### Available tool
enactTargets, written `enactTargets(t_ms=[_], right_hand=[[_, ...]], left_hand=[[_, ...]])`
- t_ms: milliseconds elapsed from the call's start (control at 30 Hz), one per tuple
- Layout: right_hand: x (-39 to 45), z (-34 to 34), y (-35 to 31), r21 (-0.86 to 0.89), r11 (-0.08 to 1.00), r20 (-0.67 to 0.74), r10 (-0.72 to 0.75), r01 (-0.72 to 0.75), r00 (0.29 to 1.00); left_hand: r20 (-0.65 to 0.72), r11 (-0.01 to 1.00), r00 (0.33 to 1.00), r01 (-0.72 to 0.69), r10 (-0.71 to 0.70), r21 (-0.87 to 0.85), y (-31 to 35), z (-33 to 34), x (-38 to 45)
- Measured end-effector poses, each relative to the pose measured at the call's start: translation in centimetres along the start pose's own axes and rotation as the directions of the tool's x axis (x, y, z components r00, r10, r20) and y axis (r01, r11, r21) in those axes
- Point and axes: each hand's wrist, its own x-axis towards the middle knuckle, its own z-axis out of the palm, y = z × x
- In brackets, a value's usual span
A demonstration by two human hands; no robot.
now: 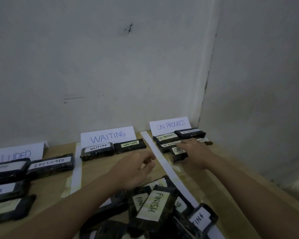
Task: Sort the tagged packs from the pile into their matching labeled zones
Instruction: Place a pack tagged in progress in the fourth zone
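- While sorting proceeds, wooden table [231, 178] shown divided by white paper strips [164, 163] into zones, each headed by a standing card: EXCLUDED card [19, 152], WAITING card [109, 135], ON PROGRESS card [170, 124].
- Unsorted pile [155, 209] at near edge, tags reading FINISH and WAITING among those visible.
- Step in hand, as judged: setting down of an ON PROGRESS pack [179, 153] in its matching zone, just beside four packs already there.
- Next move, as judged: release, then return to pile for another pack, tag to be read first.
- Right hand [195, 152]: fingers extended and flat, resting on that pack, no curl visible.
- Left hand [136, 171]: loosely curled, holding nothing, hovering above the WAITING zone.
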Motion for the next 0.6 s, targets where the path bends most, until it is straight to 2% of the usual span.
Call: enactTargets(t_ms=[100, 267, 367, 467, 600], right_hand=[[1.0, 0.6, -0.7, -0.024, 1.000, 0.115, -0.017, 0.020, 0.993], [1.3, 1.1, -0.7, 0.090, 0.996, 0.202, -0.047, 0.030, 0.978], [0.2, 0.1, -1.2, 0.167, 0.984, 0.152, -0.084, 0.059, 0.985], [-1.9, -1.4, -2.4, 0.373, 0.917, 0.068, -0.180, 0.143, 0.981], [-6.4, -4.1, -4.6, 0.627, 0.743, 0.071, -0.354, 0.234, 0.933]], left_hand=[[0.000, 1.000, 1.000, 0.006, -0.006, 0.007, -0.4, 0.1, 0.1], [0.004, 1.000, 1.000, 0.022, -0.022, 0.019, -0.7, 0.0, 0.1], [0.016, 0.999, 0.999, 0.030, -0.030, 0.021, -0.6, -0.1, -0.2], [0.024, 0.999, 0.999, 0.025, -0.026, 0.038, -0.3, -0.5, -0.7], [0.038, 0.997, 0.999, 0.029, -0.032, 0.070, 0.3, -1.1, -2.0]])
